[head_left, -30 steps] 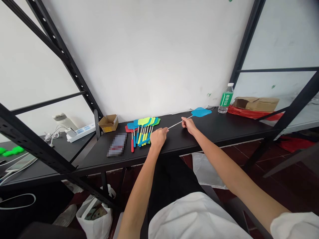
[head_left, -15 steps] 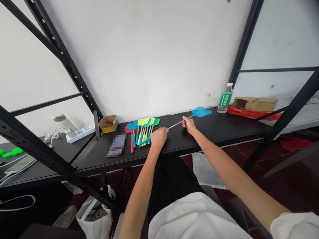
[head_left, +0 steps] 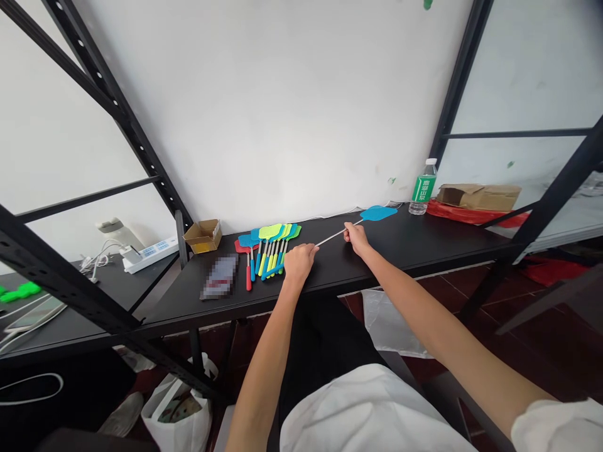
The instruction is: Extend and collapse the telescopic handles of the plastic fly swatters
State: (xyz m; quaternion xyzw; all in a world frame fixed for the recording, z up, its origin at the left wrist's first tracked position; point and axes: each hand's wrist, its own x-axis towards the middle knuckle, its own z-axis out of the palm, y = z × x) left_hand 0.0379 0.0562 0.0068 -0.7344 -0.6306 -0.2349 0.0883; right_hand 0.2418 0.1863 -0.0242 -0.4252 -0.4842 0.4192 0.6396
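Note:
A blue fly swatter (head_left: 378, 213) with a thin metal rod is stretched between my two hands, its mesh head out to the right. My left hand (head_left: 300, 259) is closed around it where the blue handle meets the rod; the handle's end sticks out to the left. Farther up the rod, close below the head, my right hand (head_left: 357, 238) grips with closed fingers. Left of my left hand lies a row of fly swatters (head_left: 271, 233) in yellow, blue, green and red, heads toward the wall. The red swatter (head_left: 249, 276) is at the row's left end.
On the black table (head_left: 372, 257) stand a small open cardboard box (head_left: 203, 237) at left and a water bottle (head_left: 423, 188) at right. Beyond the bottle, a brown carton (head_left: 490, 196) rests on red plastic. A power strip (head_left: 151, 253) lies far left. Black rack posts flank the table.
The swatter's blue head has tilted and looks flatter, edge more toward me. Both hands keep their grip in nearly the same place, and the whole view has shifted slightly.

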